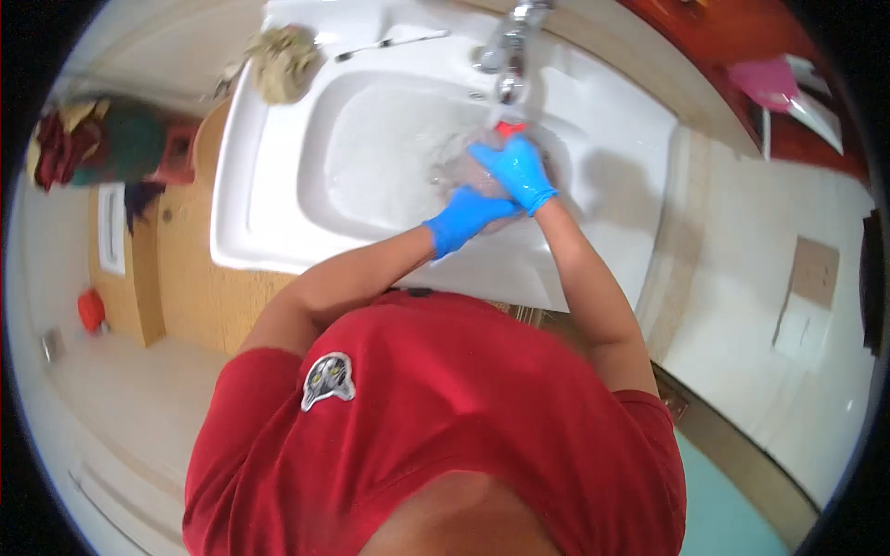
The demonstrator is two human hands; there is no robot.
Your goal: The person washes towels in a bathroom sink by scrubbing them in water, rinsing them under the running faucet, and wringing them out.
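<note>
Both my hands wear blue gloves and are over the right part of the white sink (312, 157), below the tap (510, 85). My left hand (466, 221) is closed, its fingers against the lower side of a clear, pinkish object (470, 173) in the water. My right hand (519, 173) lies over the same object from above, its fingers bent around it. A bright red piece (509, 129) shows just beyond my right hand, under the spout. Splashing water and the gloves hide the object's shape, so its kind is unclear.
Soapy-looking water (389, 153) covers the basin's bottom. A crumpled beige cloth (282, 63) and a thin black-and-white brush (393, 44) lie along the back rim. At right stands a red shelf (793, 139) with a pink-and-white packet (765, 83). Bundled cloths (69, 144) hang at left.
</note>
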